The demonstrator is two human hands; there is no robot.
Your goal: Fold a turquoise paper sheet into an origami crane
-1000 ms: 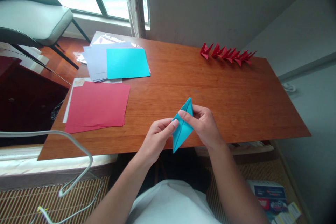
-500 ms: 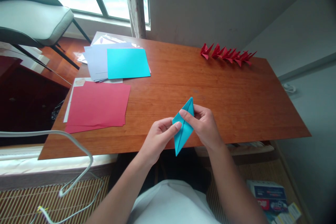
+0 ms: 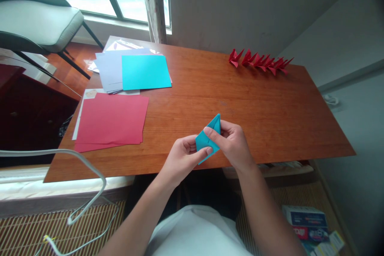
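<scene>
A folded piece of bright blue paper is held between my two hands above the table's front edge. My left hand pinches its lower left part, the thumb lying across the lower portion. My right hand grips the upper right part, thumb on top and fingers behind. The paper's upper tip points up and away from me; its lower end is partly hidden by my left thumb.
Red sheets lie at the left of the wooden table, with a blue sheet and pale papers behind them. Several red folded paper figures line the back right. A white cable curves at lower left.
My left thumb has moved to the right over the paper. The long lower point of the blue paper no longer shows, and the visible shape is shorter.
</scene>
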